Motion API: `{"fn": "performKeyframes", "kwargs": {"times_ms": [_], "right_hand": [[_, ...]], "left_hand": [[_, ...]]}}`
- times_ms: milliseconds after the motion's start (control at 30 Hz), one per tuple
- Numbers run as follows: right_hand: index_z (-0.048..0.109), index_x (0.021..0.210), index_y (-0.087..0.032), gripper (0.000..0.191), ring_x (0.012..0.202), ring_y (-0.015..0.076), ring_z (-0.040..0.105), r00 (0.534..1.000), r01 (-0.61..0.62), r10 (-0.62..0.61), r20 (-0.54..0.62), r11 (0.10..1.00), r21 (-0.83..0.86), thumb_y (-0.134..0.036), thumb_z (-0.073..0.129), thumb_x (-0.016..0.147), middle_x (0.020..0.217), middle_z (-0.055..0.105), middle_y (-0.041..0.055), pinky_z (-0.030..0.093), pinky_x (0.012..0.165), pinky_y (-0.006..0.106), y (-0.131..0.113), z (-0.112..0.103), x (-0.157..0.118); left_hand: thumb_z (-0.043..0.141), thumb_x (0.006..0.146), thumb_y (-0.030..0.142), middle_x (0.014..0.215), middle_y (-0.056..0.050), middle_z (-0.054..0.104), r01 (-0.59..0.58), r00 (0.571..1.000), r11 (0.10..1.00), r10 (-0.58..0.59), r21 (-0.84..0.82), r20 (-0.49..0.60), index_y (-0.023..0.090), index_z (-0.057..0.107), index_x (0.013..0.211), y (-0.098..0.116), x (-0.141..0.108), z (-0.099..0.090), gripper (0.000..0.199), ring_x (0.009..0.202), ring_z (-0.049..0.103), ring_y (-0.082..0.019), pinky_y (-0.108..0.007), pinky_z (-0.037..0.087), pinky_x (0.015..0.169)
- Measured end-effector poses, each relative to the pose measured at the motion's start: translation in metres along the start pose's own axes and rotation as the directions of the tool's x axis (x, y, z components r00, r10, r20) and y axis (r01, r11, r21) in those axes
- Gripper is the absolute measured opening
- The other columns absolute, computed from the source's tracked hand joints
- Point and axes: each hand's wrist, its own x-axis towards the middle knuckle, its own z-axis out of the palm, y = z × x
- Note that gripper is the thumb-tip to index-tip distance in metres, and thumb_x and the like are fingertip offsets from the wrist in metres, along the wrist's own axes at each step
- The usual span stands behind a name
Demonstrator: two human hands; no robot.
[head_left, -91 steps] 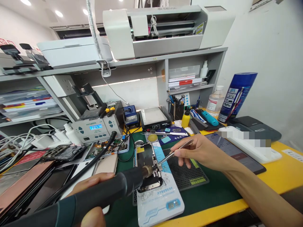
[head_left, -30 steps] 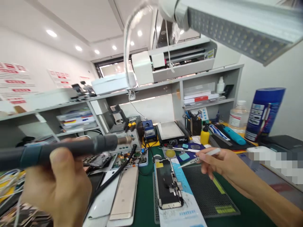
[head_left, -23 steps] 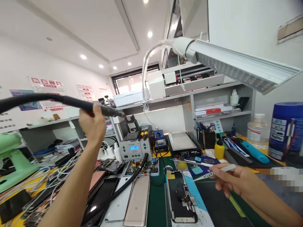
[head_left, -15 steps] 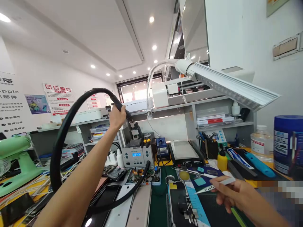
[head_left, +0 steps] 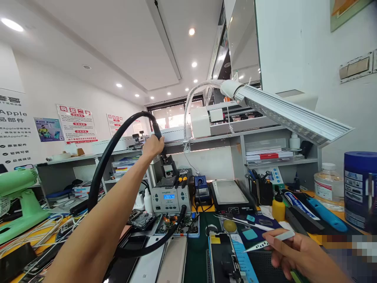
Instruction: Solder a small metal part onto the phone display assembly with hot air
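My left hand (head_left: 152, 147) is wrapped round the handle of a hot air gun (head_left: 158, 131), held nearly upright over its holder (head_left: 169, 168) on the hot air station (head_left: 170, 197). The station's display looks to read 285. A thick black hose (head_left: 101, 165) loops from the handle past my forearm. My right hand (head_left: 294, 249) pinches white tweezers (head_left: 269, 241), their tips pointing left above a blue strip (head_left: 243, 253). Beside the strip lies an opened phone screen part (head_left: 221, 255) with a yellow sticker. Whether the nozzle touches the holder is hard to make out.
Several phones (head_left: 173, 259) lie at front left, with a tray of circuit parts (head_left: 176, 225) behind. A heating plate (head_left: 231, 194), yellow bottle (head_left: 278, 208), clear bottle (head_left: 326, 182) and blue canister (head_left: 361, 188) stand at right. A lamp (head_left: 294, 112) hangs overhead; a green fan (head_left: 22, 200) is left.
My left hand has moved slightly right and down with the hot air gun, which is now more upright over the holder. My right hand still pinches the tweezers. The view has shifted slightly.
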Motion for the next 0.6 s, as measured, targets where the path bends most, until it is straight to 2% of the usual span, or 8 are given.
{"fn": "performKeyframes", "kwargs": {"times_ms": [167, 267, 400, 500, 600], "right_hand": [[0.069, 0.082, -0.017, 0.049, 0.043, 0.0157, 0.056, 0.999, -0.008, 0.007, -0.049, 1.0, -0.023, -0.063, 0.076, 0.068, 0.053, 0.068, 0.004, 0.044, 0.043, 0.024, 0.001, 0.0, 0.002], [0.069, 0.079, -0.017, 0.048, 0.043, 0.0155, 0.057, 0.997, -0.033, 0.03, -0.074, 0.999, -0.044, -0.062, 0.077, 0.067, 0.054, 0.069, 0.0048, 0.045, 0.043, 0.024, 0.003, 0.002, 0.003], [0.069, 0.08, -0.017, 0.047, 0.037, 0.0147, 0.053, 0.991, 0.006, -0.009, -0.132, 1.0, -0.022, -0.062, 0.075, 0.067, 0.047, 0.064, 0.0026, 0.041, 0.038, 0.024, 0.006, 0.004, 0.005], [0.07, 0.084, -0.015, 0.05, 0.037, 0.0137, 0.052, 0.989, -0.015, 0.008, -0.144, 0.999, -0.047, -0.062, 0.075, 0.066, 0.049, 0.066, 0.0033, 0.041, 0.039, 0.024, 0.001, 0.004, 0.003], [0.072, 0.086, -0.014, 0.051, 0.041, 0.0163, 0.056, 0.991, -0.071, 0.059, -0.116, 0.992, -0.102, -0.06, 0.077, 0.064, 0.054, 0.07, 0.0058, 0.047, 0.043, 0.027, -0.008, 0.002, -0.001]], "left_hand": [[0.06, 0.094, 0.041, 0.121, -0.01, 0.063, -0.008, 1.0, 0.999, 0.007, 0.051, 0.01, 0.017, 0.058, 0.124, -0.004, -0.005, 0.011, 0.038, 0.103, 0.065, -0.025, -0.047, 0.055, 0.088], [0.06, 0.094, 0.041, 0.121, -0.01, 0.063, -0.013, 0.998, 0.997, 0.008, 0.078, 0.061, 0.017, 0.058, 0.123, -0.01, -0.01, 0.019, 0.038, 0.103, 0.065, -0.025, -0.047, 0.055, 0.087], [0.061, 0.094, 0.04, 0.121, -0.01, 0.064, -0.027, 0.991, 0.994, 0.012, 0.105, 0.137, 0.016, 0.06, 0.121, -0.016, -0.008, 0.027, 0.036, 0.103, 0.065, -0.025, -0.047, 0.055, 0.088], [0.061, 0.094, 0.04, 0.121, -0.01, 0.064, -0.048, 0.984, 0.993, 0.028, 0.112, 0.177, 0.016, 0.06, 0.121, -0.018, -0.004, 0.028, 0.036, 0.104, 0.065, -0.025, -0.047, 0.055, 0.088], [0.061, 0.094, 0.04, 0.121, -0.01, 0.064, -0.066, 0.981, 0.991, 0.044, 0.112, 0.188, 0.016, 0.06, 0.12, -0.019, -0.002, 0.026, 0.036, 0.104, 0.064, -0.025, -0.047, 0.055, 0.089]]}}
